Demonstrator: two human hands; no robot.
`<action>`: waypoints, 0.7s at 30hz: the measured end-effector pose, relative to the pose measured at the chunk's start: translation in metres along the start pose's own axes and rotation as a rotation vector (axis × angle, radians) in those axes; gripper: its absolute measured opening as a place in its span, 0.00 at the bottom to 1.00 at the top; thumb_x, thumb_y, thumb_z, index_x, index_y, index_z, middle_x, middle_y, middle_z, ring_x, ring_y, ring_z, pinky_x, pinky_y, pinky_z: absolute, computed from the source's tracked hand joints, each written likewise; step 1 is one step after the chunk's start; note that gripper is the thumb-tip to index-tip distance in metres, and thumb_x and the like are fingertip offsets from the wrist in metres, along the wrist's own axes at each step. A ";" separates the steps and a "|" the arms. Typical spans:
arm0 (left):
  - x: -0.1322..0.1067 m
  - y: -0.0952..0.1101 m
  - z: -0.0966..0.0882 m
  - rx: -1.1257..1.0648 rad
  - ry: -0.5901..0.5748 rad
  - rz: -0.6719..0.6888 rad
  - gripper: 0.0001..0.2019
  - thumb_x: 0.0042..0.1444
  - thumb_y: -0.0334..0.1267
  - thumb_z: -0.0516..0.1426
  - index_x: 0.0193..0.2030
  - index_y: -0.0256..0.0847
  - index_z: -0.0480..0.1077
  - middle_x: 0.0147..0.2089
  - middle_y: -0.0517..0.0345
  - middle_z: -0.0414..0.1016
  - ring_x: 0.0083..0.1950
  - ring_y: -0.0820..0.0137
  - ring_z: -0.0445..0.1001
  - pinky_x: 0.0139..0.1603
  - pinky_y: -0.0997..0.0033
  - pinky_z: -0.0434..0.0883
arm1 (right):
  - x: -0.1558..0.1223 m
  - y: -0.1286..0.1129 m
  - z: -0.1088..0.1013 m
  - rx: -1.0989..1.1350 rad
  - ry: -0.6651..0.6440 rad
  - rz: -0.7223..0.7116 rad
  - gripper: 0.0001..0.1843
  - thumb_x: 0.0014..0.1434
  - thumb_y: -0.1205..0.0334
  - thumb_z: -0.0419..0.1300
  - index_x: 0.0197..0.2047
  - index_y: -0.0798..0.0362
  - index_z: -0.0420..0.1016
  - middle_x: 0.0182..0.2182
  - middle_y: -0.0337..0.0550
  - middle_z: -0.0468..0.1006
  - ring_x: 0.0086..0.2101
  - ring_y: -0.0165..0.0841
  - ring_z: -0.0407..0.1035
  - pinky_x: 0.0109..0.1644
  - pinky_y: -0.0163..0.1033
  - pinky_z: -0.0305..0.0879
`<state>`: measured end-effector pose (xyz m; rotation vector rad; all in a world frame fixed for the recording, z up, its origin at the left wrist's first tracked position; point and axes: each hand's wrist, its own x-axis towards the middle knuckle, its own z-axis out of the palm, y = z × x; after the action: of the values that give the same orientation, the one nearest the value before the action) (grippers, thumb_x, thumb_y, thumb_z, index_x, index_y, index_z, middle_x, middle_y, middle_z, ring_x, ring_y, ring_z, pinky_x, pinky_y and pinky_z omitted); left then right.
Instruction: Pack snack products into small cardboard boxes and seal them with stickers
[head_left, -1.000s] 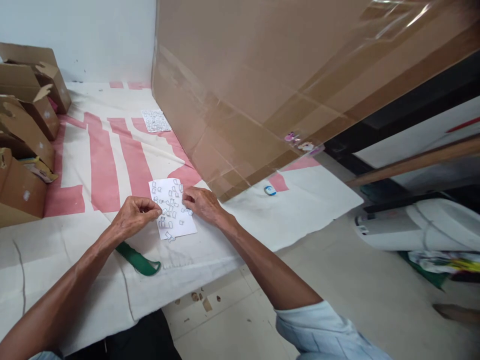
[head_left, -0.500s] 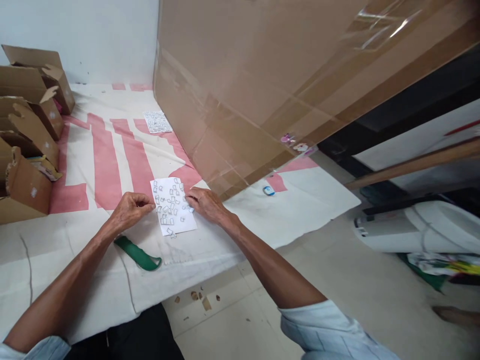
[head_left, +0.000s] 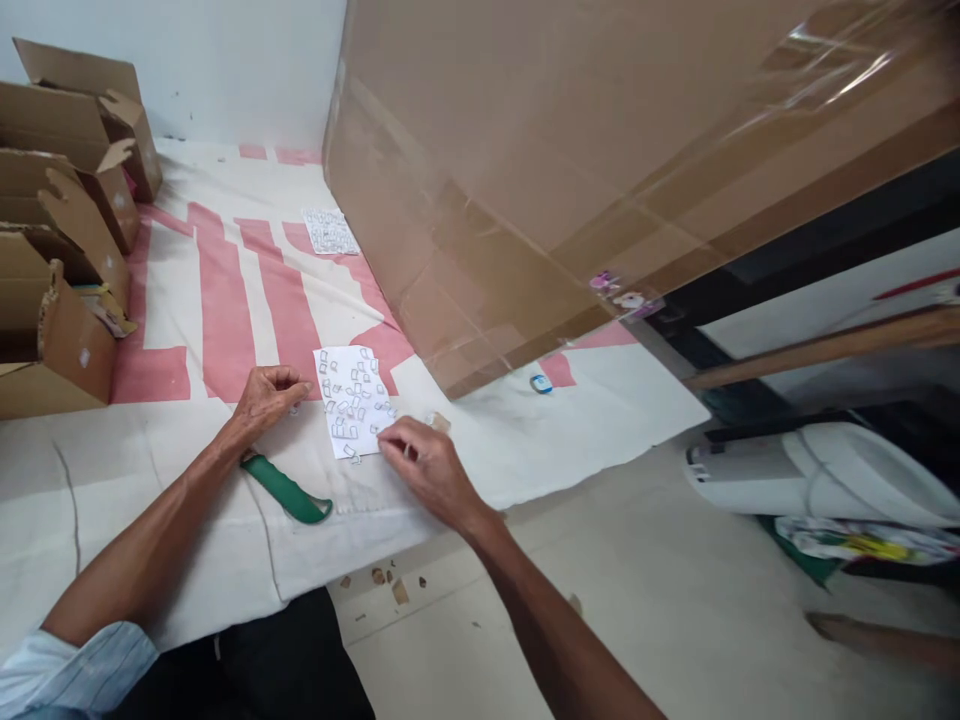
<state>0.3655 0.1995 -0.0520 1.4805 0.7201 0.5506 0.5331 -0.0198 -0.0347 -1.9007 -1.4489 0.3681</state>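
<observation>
On the cloth-covered table lies a white sheet of paper (head_left: 365, 440) scattered with small, outlined, roughly rectangular pieces, too small to name. My left hand (head_left: 271, 405) is beside the sheet's left edge, thumb and fingertips pinched together; a tiny piece shows just under them. At the lower right edge of the paper, my right hand (head_left: 429, 468) is also pinched, its fingertips close to a few pieces. Whatever either pinch holds is too small to make out. A green-handled tool (head_left: 289, 490) rests on the cloth below my left wrist.
A large taped cardboard box (head_left: 487, 200) stands behind on the right. Several open cartons (head_left: 82, 330) line the left side. Another covered sheet (head_left: 330, 231) lies farther back. A small blue-and-white roll (head_left: 540, 384) sits near the box. A white bucket (head_left: 780, 470) stands off the table's right end.
My right hand has moved down along the sheet's right edge, uncovering a light brown scrap behind it. My left hand has drawn slightly away from the left edge. The view has shifted a little.
</observation>
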 end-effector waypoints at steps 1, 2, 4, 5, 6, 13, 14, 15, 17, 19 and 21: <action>0.000 -0.002 0.001 -0.003 0.007 0.005 0.13 0.46 0.46 0.66 0.23 0.38 0.72 0.21 0.62 0.69 0.22 0.77 0.62 0.24 0.75 0.59 | -0.010 -0.003 0.007 0.015 -0.021 0.014 0.07 0.67 0.62 0.58 0.37 0.49 0.76 0.34 0.42 0.79 0.33 0.34 0.72 0.40 0.39 0.67; 0.000 -0.003 0.001 -0.003 0.014 0.012 0.13 0.46 0.46 0.66 0.23 0.38 0.72 0.20 0.63 0.68 0.22 0.77 0.62 0.24 0.75 0.58 | -0.018 -0.005 0.014 0.025 -0.033 0.029 0.07 0.67 0.62 0.58 0.38 0.49 0.77 0.35 0.42 0.79 0.33 0.34 0.73 0.40 0.39 0.67; 0.001 -0.006 0.002 0.005 0.021 0.027 0.13 0.47 0.46 0.65 0.24 0.38 0.73 0.20 0.63 0.68 0.22 0.76 0.62 0.24 0.75 0.58 | -0.028 -0.005 0.026 0.026 -0.032 0.058 0.07 0.67 0.61 0.58 0.41 0.49 0.78 0.36 0.43 0.79 0.33 0.34 0.73 0.40 0.39 0.68; 0.001 -0.008 0.002 0.011 0.023 0.034 0.13 0.47 0.46 0.65 0.24 0.38 0.73 0.21 0.63 0.68 0.23 0.76 0.62 0.24 0.74 0.58 | -0.030 -0.004 0.031 0.015 -0.024 0.069 0.08 0.67 0.61 0.58 0.42 0.49 0.79 0.36 0.43 0.79 0.33 0.35 0.73 0.40 0.39 0.68; 0.000 -0.009 0.003 0.016 0.022 0.040 0.13 0.47 0.46 0.65 0.24 0.38 0.72 0.21 0.62 0.68 0.23 0.76 0.62 0.25 0.74 0.58 | -0.031 -0.003 0.035 -0.003 -0.016 0.081 0.08 0.67 0.61 0.57 0.43 0.48 0.79 0.36 0.43 0.79 0.33 0.35 0.73 0.41 0.40 0.68; -0.001 -0.013 0.003 0.024 -0.003 0.059 0.12 0.47 0.45 0.64 0.24 0.37 0.74 0.22 0.62 0.69 0.25 0.76 0.63 0.26 0.74 0.59 | -0.031 0.001 0.050 -0.162 0.033 0.178 0.07 0.67 0.57 0.59 0.41 0.48 0.79 0.35 0.43 0.80 0.34 0.36 0.73 0.41 0.39 0.67; -0.001 -0.012 0.002 0.029 -0.008 0.064 0.11 0.47 0.44 0.64 0.24 0.37 0.74 0.23 0.62 0.70 0.25 0.75 0.63 0.26 0.74 0.59 | -0.032 0.001 0.052 -0.170 0.043 0.191 0.07 0.66 0.57 0.60 0.40 0.48 0.78 0.35 0.42 0.80 0.33 0.35 0.73 0.41 0.39 0.66; -0.002 -0.010 0.002 0.039 -0.019 0.072 0.11 0.47 0.43 0.63 0.25 0.37 0.75 0.23 0.61 0.71 0.26 0.75 0.64 0.27 0.74 0.60 | -0.033 0.000 0.054 -0.173 0.052 0.204 0.07 0.66 0.58 0.60 0.39 0.49 0.78 0.34 0.42 0.80 0.32 0.35 0.72 0.41 0.39 0.66; -0.006 -0.005 0.002 0.080 -0.073 0.103 0.08 0.48 0.40 0.62 0.27 0.37 0.77 0.26 0.59 0.75 0.28 0.73 0.67 0.29 0.74 0.63 | -0.033 0.000 0.058 -0.167 0.065 0.222 0.07 0.65 0.58 0.60 0.37 0.49 0.78 0.33 0.42 0.80 0.31 0.35 0.71 0.41 0.39 0.66; -0.010 0.001 0.003 0.141 -0.177 0.155 0.06 0.48 0.36 0.61 0.30 0.38 0.79 0.29 0.57 0.79 0.29 0.72 0.70 0.30 0.73 0.65 | -0.033 0.000 0.060 -0.156 0.075 0.231 0.07 0.65 0.58 0.60 0.36 0.48 0.77 0.32 0.41 0.80 0.30 0.34 0.70 0.40 0.39 0.66; -0.016 0.008 0.007 0.216 -0.305 0.211 0.07 0.48 0.32 0.59 0.30 0.39 0.80 0.31 0.56 0.80 0.30 0.71 0.71 0.32 0.73 0.65 | -0.031 -0.001 0.060 -0.144 0.091 0.233 0.07 0.64 0.58 0.60 0.35 0.48 0.77 0.31 0.41 0.79 0.30 0.34 0.69 0.40 0.39 0.66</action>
<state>0.3607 0.1835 -0.0433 1.8078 0.3950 0.4011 0.4857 -0.0270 -0.0828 -2.1811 -1.2263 0.2868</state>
